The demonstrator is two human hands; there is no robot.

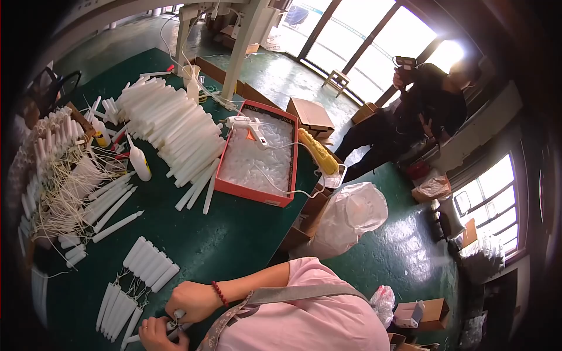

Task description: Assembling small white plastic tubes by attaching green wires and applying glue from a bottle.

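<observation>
At the lower edge, my left hand [156, 334] is closed around a white candle-like stick [134, 338], whose ends are partly hidden. Just above it, my right hand [193, 301], with a red bead bracelet at the wrist, is bent down with fingers closed on a small white piece [178, 315] at the stick's end. Beside my hands lie two short rows of white sticks, the upper row [151, 264] and the lower row [119, 311], with thin wires running between them. How my fingertips meet the piece is partly hidden.
A large pile of white sticks [170, 126] lies farther up the green table [216, 245]. A red box [257, 198] of clear plastic pieces carries a white glue gun [252, 130]. Left are wired sticks [73, 181] and a squeeze bottle [139, 162]. A person [410, 111] stands beyond.
</observation>
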